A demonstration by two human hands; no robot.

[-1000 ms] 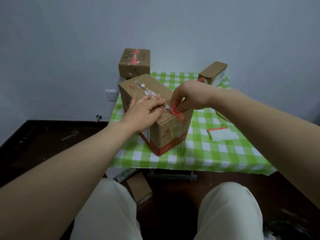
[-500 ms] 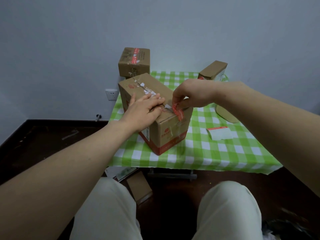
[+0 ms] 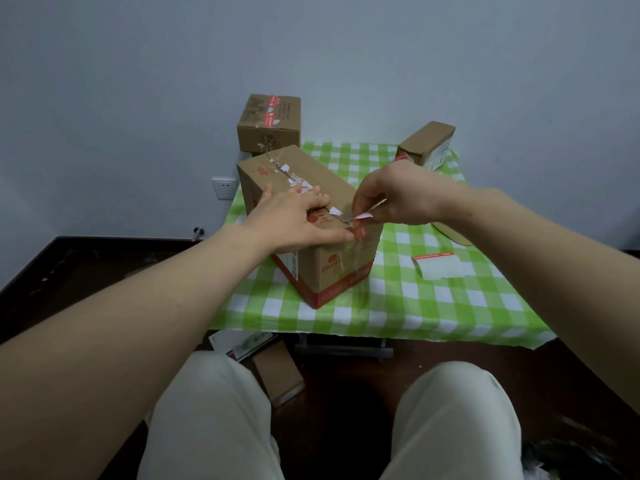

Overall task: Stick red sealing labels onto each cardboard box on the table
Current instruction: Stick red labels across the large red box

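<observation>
Box (image 3: 329, 271) sits mid-frame on the green-check table (image 3: 450, 306). Your left hand (image 3: 294, 220) lies flat on its top, fingers straight. Your right hand (image 3: 398, 195) pinches the red label (image 3: 360, 225) at the box's near top edge, its upper end curled up. Backing sheet (image 3: 438, 266) lies right of the box.

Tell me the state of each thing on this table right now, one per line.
Big box: closed, upright.
Red label: partly stuck at the big box's near top edge, one end lifted.
Left hand: rests flat on the big box's top.
Right hand: pinches the label's lifted end.
Far box: closed, red label across its top.
Backing sheet: lying on the tablecloth.
</observation>
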